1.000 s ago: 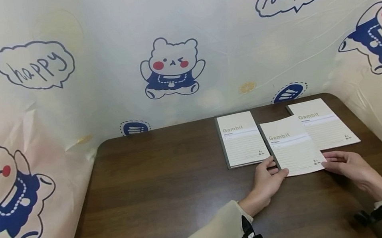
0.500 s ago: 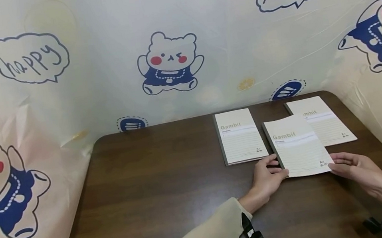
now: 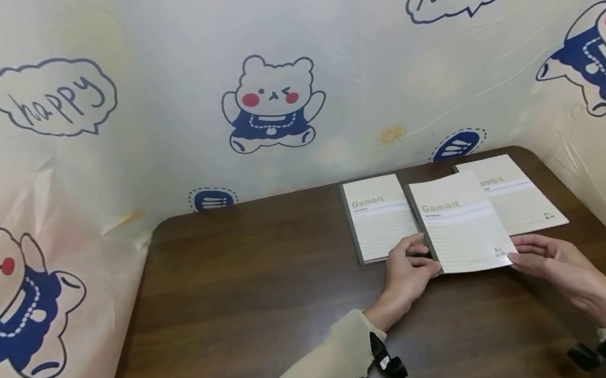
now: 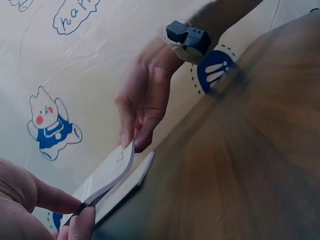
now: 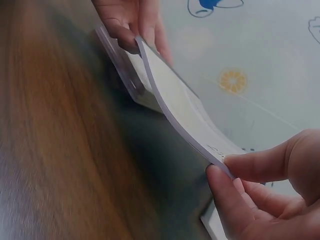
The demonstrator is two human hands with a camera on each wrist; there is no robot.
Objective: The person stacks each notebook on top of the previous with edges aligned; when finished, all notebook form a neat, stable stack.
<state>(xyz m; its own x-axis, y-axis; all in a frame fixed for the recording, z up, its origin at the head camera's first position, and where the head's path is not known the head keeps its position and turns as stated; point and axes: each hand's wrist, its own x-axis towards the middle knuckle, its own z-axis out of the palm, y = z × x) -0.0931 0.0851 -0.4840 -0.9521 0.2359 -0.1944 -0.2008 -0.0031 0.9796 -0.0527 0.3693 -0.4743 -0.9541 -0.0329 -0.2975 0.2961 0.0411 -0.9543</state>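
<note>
Both hands hold a white notebook (image 3: 463, 225) with a dark spine and "Gambit" on its cover, raised above the table. My left hand (image 3: 404, 271) pinches its lower left corner at the spine. With thumb and fingers, my right hand (image 3: 557, 264) pinches the lower right corner. In the right wrist view the held notebook (image 5: 182, 117) bows in a curve between the two hands. A second notebook (image 3: 379, 223) lies flat on the left, close by my left fingers. Another notebook (image 3: 528, 197) lies on the right, its left part hidden behind the held one.
The brown wooden table (image 3: 247, 286) has rounded back corners. Behind and beside it hangs a pale curtain (image 3: 177, 103) printed with bears and "happy" bubbles. Black wrist devices (image 3: 389, 363) sit at both cuffs.
The held notebook shifted slightly right and toward the person, then back left and away, now higher over the lying ones. Both hands moved with it and kept their pinch.
</note>
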